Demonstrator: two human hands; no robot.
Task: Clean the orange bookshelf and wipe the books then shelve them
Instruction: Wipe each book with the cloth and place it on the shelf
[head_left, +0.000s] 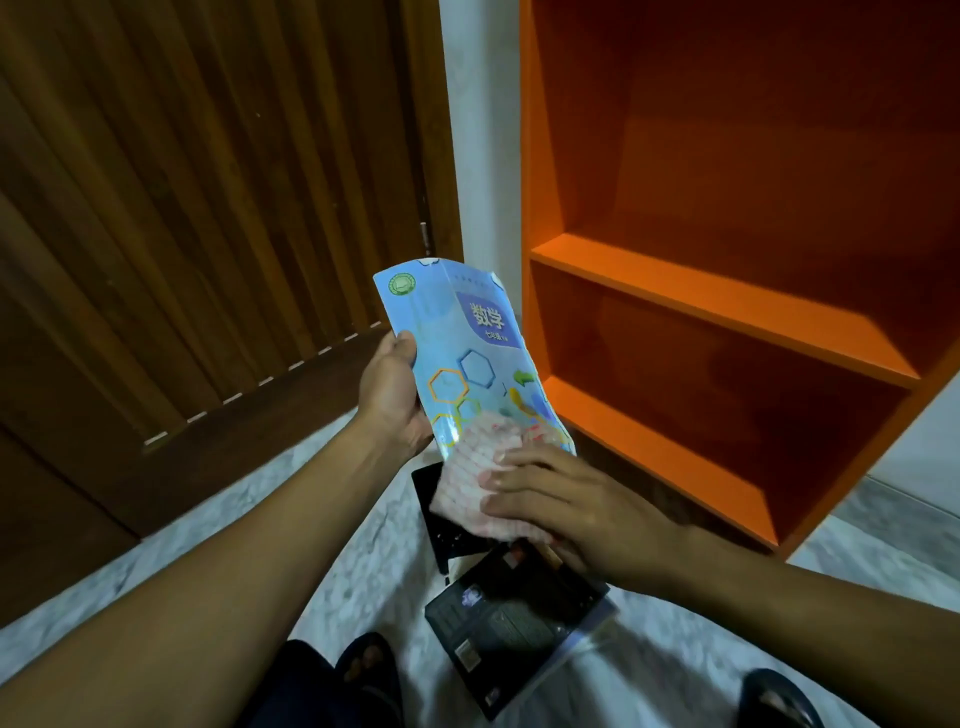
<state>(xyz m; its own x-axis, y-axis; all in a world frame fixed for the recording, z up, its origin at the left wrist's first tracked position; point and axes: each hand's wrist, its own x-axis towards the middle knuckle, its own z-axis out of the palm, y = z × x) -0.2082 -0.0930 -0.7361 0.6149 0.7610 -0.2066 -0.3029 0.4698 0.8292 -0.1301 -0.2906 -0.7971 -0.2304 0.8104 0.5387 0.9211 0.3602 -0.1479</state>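
My left hand (392, 397) grips the left edge of a light blue textbook (462, 348) with hexagons on its cover, held up in front of me. My right hand (558, 501) presses a pink cloth (475, 478) flat against the book's lower end, fingers straight. The orange bookshelf (727, 306) stands to the right with nothing on the shelves I can see. Dark books (511, 629) lie on the floor under my hands, partly hidden by them.
A brown wooden door (197, 208) fills the left side, with a white wall strip (483, 130) between it and the shelf. The floor (322, 499) is pale marble. My sandalled feet (366, 670) show at the bottom edge.
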